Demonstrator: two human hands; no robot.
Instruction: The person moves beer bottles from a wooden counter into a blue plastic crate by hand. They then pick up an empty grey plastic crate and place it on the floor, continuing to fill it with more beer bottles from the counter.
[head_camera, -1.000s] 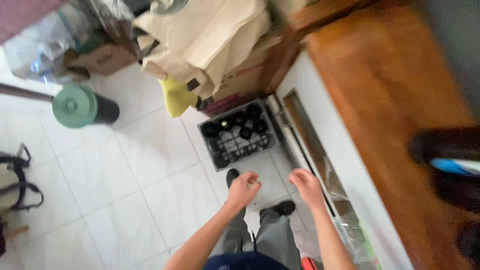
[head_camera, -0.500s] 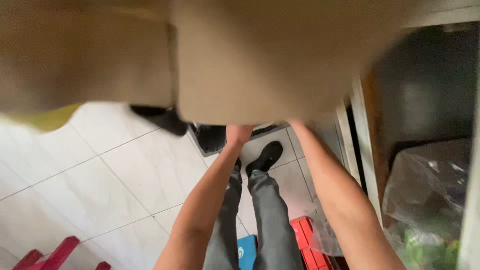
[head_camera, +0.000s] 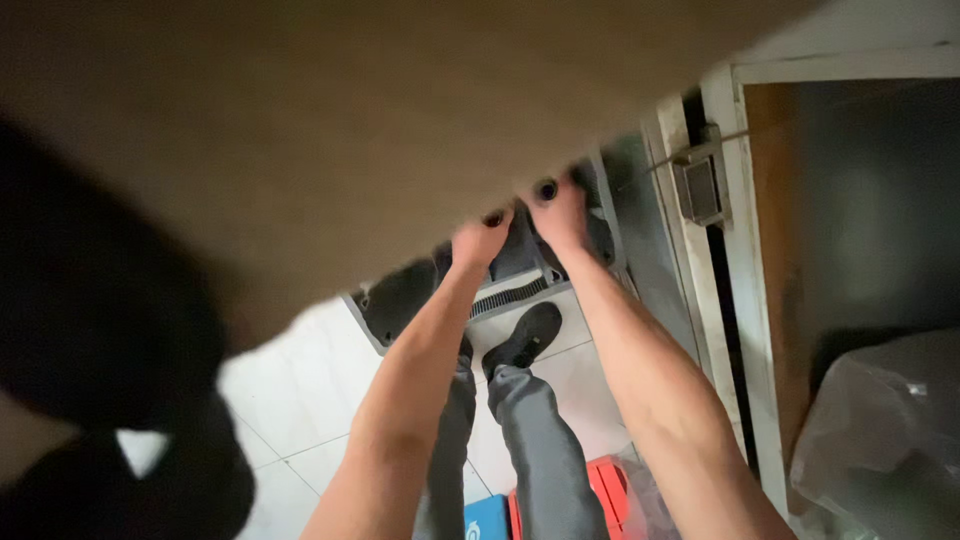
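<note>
- Both hands reach down to the dark grey plastic bottle crate (head_camera: 520, 265) on the white tiled floor (head_camera: 300, 390), just ahead of the black shoe (head_camera: 525, 335).
- Left hand (head_camera: 478, 240) and right hand (head_camera: 558, 212) rest on dark bottle tops (head_camera: 546, 189); can't tell if they're gripping.
- Big blurry brown cardboard sheet (head_camera: 350, 130) hides most of the crate.

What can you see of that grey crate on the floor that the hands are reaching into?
The grey crate sits on the white tiled floor, just ahead of the person's black shoe. It looks like plastic, with a ribbed front rim and dark pockets inside. A big blurred brown shape covers its far half. The left hand and right hand reach down at its top, by dark round bottle tops; whether they grip anything is unclear.
</note>
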